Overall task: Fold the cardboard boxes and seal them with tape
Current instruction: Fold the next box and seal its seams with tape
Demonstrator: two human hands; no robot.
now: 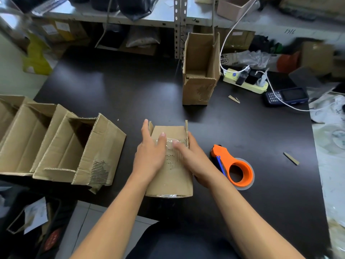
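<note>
Both hands, left [151,152] and right [192,156], lie flat with fingers spread, pressing tape [169,142] onto the box [170,176] in the table's middle. Next, I think, grab the dispenser [233,165] beside it.

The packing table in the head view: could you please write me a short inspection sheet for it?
Surface: dark table, cardboard scraps lying loose.
Job's things: small box under both hands, tape across its top; orange tape dispenser just right of it; upright open box behind; open boxes on their sides at left.
Clutter: dark phone, plastic bags at right.
Grippers: left hand and right hand press flat on the small box.
Cables: white cable runs from the power strip over the phone.
Surroundings: metal shelving with boxes and bags.
</note>
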